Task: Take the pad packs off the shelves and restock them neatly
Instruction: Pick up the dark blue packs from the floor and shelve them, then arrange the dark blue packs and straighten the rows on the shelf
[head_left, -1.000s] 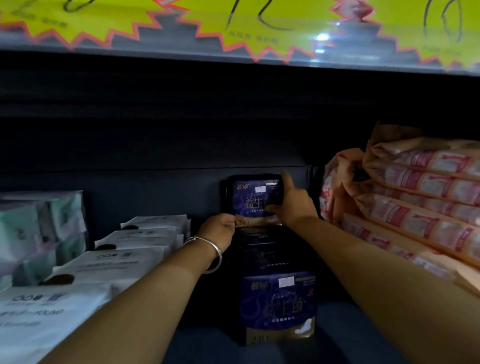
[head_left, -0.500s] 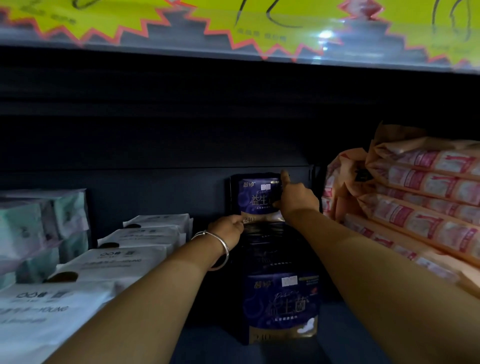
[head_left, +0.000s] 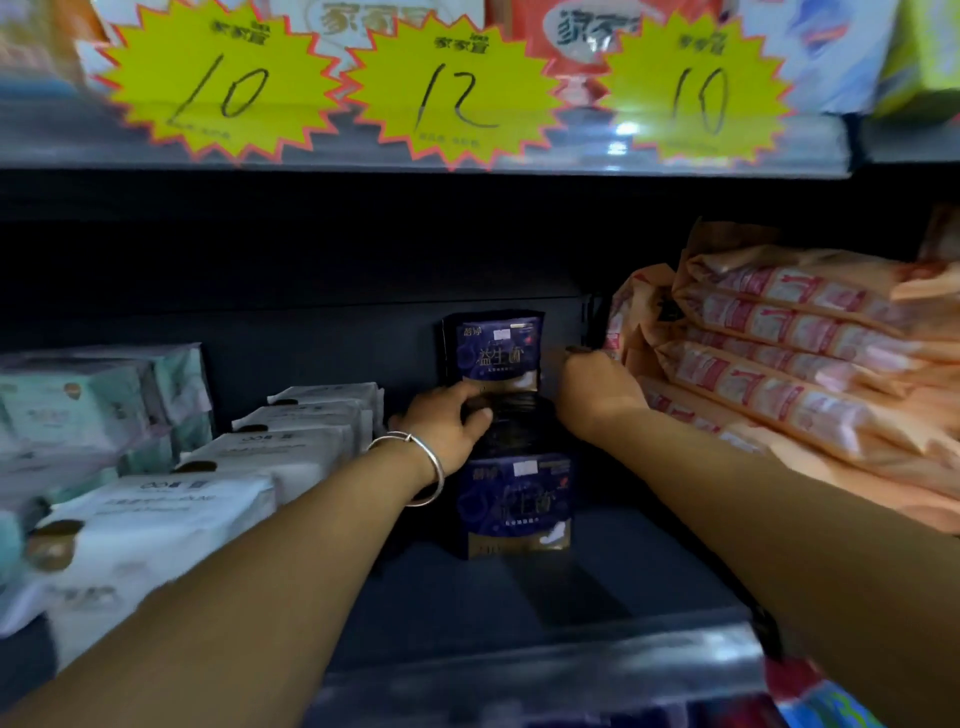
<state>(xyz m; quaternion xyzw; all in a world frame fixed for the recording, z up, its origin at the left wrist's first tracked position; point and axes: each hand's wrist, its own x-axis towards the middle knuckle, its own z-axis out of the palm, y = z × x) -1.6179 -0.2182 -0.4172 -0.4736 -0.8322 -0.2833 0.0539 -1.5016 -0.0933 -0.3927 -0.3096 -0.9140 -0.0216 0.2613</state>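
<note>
The left hand (head_left: 451, 422) has its grip curled on the top of the dark packs (head_left: 511, 426) standing in a row on the shelf (head_left: 519, 603); just behind this grip one pack (head_left: 492, 349) stands higher at the back. The right hand (head_left: 592, 387) is beside that row, its grip hidden, so one cannot tell if it holds something. The dark row looks almost in order, while white packs (head_left: 291, 447) far left of the grip and orange packs (head_left: 789, 353) to its right probably wait.
</note>
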